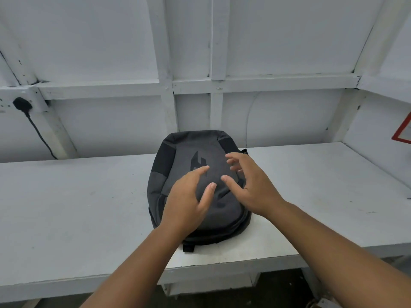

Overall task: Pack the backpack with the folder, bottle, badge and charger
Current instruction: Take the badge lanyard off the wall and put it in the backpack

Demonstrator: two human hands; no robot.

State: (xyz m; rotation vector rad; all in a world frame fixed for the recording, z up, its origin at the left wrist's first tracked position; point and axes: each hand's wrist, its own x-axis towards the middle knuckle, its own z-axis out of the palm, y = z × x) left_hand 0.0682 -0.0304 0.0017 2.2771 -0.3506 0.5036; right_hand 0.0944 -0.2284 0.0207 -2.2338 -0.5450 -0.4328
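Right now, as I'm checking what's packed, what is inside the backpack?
The backpack lies face up on the bench and looks closed, so its inside is covered. Over it are the left hand and right hand, holding nothing.

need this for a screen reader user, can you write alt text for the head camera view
A dark grey backpack lies flat on a white table, with the person's left hand and right hand spread open over its front. A black plug is at the far left, behind the table.
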